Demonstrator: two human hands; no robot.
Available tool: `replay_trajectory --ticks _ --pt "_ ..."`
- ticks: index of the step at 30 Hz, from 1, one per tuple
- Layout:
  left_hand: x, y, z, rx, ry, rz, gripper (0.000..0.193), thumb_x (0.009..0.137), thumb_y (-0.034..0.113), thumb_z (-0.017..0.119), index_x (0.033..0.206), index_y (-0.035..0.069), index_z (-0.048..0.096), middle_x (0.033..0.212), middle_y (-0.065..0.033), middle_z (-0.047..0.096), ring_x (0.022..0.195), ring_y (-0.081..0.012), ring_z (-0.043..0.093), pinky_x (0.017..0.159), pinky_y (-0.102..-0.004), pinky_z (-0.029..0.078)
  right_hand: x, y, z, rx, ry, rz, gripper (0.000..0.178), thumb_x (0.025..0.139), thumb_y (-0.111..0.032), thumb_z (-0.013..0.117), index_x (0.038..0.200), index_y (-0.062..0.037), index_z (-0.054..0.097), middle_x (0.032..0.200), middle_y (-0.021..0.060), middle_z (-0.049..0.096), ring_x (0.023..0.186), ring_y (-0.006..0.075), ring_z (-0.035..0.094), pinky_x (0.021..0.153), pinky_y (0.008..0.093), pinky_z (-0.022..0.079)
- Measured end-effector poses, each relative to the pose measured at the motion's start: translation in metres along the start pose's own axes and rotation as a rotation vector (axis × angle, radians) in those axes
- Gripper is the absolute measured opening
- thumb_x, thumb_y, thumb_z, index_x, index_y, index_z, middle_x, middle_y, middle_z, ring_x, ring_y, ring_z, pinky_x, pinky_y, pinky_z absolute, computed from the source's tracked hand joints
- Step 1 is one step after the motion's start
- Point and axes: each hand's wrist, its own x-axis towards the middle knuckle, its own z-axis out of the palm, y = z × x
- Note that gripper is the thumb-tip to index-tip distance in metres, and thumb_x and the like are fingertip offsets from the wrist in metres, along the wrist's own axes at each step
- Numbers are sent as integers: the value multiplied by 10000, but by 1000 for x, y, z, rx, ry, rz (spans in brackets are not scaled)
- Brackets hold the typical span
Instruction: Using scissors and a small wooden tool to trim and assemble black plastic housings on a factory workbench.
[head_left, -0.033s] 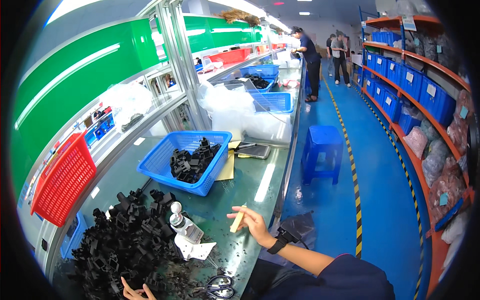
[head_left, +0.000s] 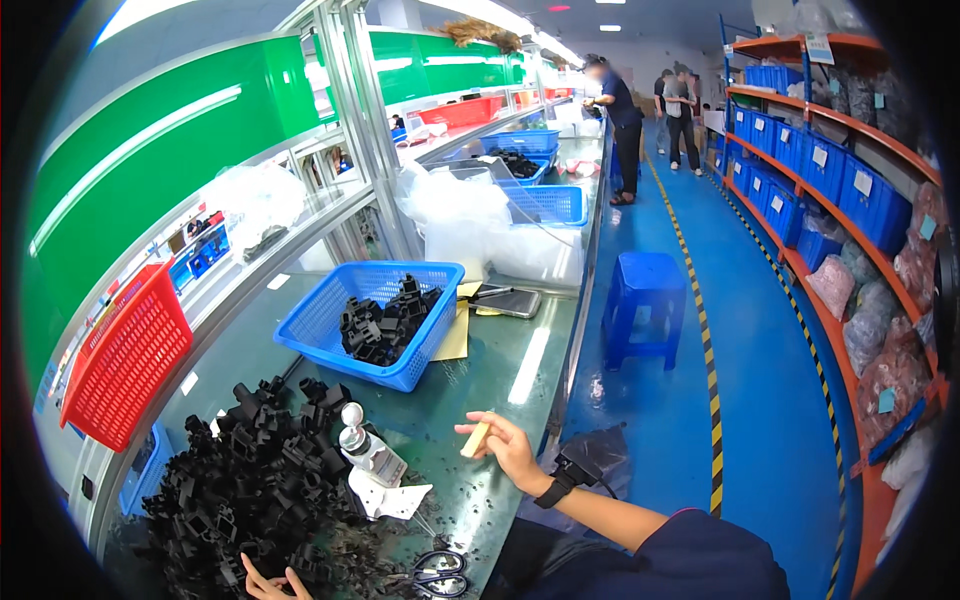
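My right hand (head_left: 510,452) is raised over the bench beside the bottle, its fingers closed on a short pale yellow stick (head_left: 475,440). At the lower edge, only the fingers of my left hand (head_left: 268,582) show, stretched apart against a large heap of small black plastic parts (head_left: 240,460). Whether its palm touches a part is hidden. Between the heap and my right hand stands a clear bottle (head_left: 375,455) with a silvery top, next to a white piece of card or paper (head_left: 400,500). Dark-handled scissors (head_left: 440,573) lie nearer me among black scraps.
A blue basket (head_left: 420,370) holding more black parts sits farther along the green bench (head_left: 500,350). Beyond it lies a dark phone-like device (head_left: 508,302). A red basket (head_left: 130,355) hangs at left. A blue stool (head_left: 645,300) stands on the floor at right; people are farther back.
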Motion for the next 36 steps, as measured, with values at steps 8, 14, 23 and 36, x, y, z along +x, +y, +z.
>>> replay_trajectory --ticks 8,14,23,36 --pt "-36 68 -22 -239 -354 61 239 794 54 600 1022 15 542 1029 -117 462 908 -269 458 831 -355 389 -2 -8 -5 -122 9 94 195 912 -239 485 850 -54 493 833 120 645 606 107 601 559 202 452" --pt "-115 106 -58 -582 -1255 -340 189 885 129 487 1011 17 574 965 -99 576 869 -180 543 759 -267 423 2 -1 4 -90 -45 193 250 921 -288 460 843 -54 502 771 98 633 569 94 581 533 190 439" --pt "-232 -3 -7 -554 -1160 -711 306 841 108 550 1133 20 530 1002 -71 592 909 -132 536 805 -255 433 -6 4 8 -1057 -229 -174 95 788 -91 551 862 -58 502 672 113 566 614 235 584 551 342 429" --pt "-225 -17 -29 -513 -1322 -725 371 906 216 487 1255 114 415 1055 -130 587 943 -135 564 831 -243 434 -49 -59 29 -1237 -876 -84 129 751 -61 509 865 -2 497 693 181 514 653 334 554 552 398 426"
